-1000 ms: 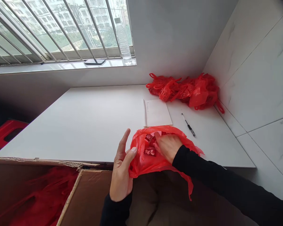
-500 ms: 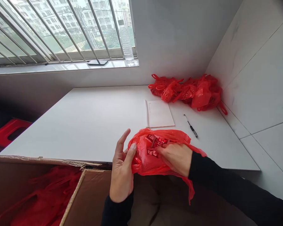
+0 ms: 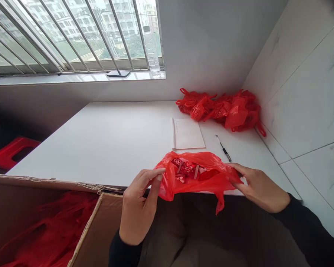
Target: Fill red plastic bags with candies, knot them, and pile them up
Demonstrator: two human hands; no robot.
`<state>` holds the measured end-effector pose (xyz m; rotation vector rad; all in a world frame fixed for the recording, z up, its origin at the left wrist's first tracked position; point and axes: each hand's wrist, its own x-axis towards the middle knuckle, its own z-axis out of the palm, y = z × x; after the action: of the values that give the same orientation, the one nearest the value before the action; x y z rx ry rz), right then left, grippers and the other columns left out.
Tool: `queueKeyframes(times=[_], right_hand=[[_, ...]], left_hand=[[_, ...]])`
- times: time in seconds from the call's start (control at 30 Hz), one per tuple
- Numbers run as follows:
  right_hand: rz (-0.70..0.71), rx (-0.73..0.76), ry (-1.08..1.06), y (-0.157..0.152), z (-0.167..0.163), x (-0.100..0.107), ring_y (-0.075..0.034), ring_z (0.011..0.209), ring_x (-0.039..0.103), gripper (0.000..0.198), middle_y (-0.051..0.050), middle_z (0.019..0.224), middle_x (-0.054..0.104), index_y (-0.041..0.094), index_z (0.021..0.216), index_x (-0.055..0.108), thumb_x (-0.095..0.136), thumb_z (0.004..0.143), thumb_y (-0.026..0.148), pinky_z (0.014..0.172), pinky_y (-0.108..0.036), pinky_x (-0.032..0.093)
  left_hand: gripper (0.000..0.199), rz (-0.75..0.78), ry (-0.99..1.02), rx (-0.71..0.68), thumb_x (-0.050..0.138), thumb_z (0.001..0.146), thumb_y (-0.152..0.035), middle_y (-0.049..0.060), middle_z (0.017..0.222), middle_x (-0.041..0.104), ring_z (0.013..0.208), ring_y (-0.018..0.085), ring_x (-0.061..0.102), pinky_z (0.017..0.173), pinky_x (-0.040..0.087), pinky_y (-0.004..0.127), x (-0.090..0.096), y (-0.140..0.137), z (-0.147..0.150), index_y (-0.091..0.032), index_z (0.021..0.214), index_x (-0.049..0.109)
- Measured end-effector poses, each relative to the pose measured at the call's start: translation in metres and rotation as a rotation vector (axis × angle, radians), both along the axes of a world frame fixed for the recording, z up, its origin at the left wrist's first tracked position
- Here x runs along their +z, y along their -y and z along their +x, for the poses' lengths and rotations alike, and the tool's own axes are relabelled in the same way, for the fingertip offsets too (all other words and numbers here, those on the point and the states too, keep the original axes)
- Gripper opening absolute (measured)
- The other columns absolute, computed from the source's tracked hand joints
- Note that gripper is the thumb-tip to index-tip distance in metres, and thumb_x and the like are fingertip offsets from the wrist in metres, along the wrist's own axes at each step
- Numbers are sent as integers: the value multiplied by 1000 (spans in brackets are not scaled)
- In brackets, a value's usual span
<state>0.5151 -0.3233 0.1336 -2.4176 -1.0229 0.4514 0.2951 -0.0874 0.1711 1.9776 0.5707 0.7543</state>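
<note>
Since half a second ago, the right hand [image 3: 260, 189] has come out of the red plastic bag [image 3: 196, 176] and moved to its 3 o'clock side, where it now pinches the bag's edge; the left hand [image 3: 139, 207] has closed its thumb and fingers on the edge at the 9 o'clock side. So both hands grip the bag and stretch it between them. This seems to be why the bag looks wide and flat, with its mouth held open, and not crumpled as before.

The white table [image 3: 114, 141] carries the bag at its near edge, at 6 o'clock. The cardboard box [image 3: 44, 222] stands at 7 o'clock below the table edge, open, with more red plastic inside. A pile of red bags [image 3: 221, 107] lies in the corner at 1 o'clock against the tiled wall. A white notebook [image 3: 187, 133] lies just behind the held bag, and a pen [image 3: 223, 147] is near it on the right.

The held bag is thin, shiny and half transparent. Small red packets [image 3: 185, 168] with white print show through it, and one loose corner hangs down over the table edge.
</note>
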Motion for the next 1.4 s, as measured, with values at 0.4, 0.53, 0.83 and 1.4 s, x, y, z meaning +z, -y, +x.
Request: queueKeyframes(times=[0.4,0.53,0.83,1.4], right_hand=[[469,-90,-137,-8,-12,54,-20,88,67,51,-4,102,67,31,138,55,62,92,51,82,-38,62],[541,-37,-143,-13,-10,52,-22,104,66,61,-6,116,65,30,147,45,64,91,47,91,-41,61],[329,262,150,-38,-16,26,-23,112,59,44,-8,121,56,31,139,52,56,95,29,100,-47,53],[481,161,286,-41,-6,34,-20,91,64,21,-5,101,63,27,112,68,51,100,33,87,-37,54]], left_hand=[[31,63,-62,-38,57,98,-29,3,106,64,99,18,61,89,48,31,6,19,2,-32,128,63],[16,286,-9,170,58,97,-31,6,106,58,103,21,58,90,44,33,7,14,6,-27,104,72],[24,-367,327,17,41,103,-47,0,84,64,95,19,67,97,47,38,9,9,38,-25,97,46],[33,-396,383,-76,43,103,-46,4,88,69,98,21,68,104,45,40,22,1,47,-21,96,64]])
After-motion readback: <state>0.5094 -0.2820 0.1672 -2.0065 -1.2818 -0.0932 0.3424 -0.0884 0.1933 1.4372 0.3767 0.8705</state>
